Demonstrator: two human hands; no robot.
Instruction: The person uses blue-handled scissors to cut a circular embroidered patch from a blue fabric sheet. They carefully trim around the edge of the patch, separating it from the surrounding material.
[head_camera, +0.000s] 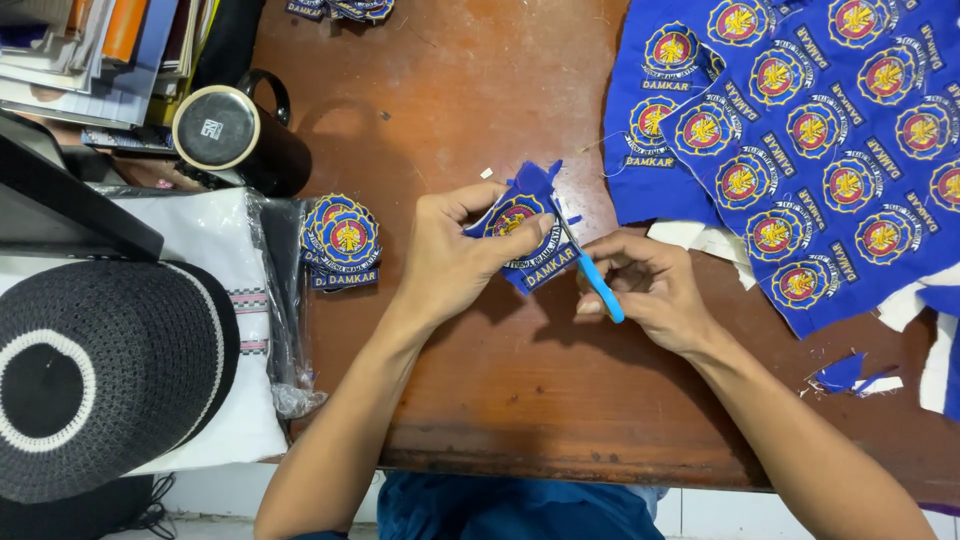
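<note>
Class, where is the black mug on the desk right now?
In the head view, the black mug lies on its side at the upper left of the wooden desk, beside the stacked books and above the pile of cut patches.

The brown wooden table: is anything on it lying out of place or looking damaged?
Nothing looks damaged. Small blue and white fabric scraps lie loose on the brown wooden table near its right front edge. A black mug lies tipped on its side at the left, with no spill visible.

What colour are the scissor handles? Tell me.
Light blue scissors, gripped in the right hand; seen best in the head view.
</note>
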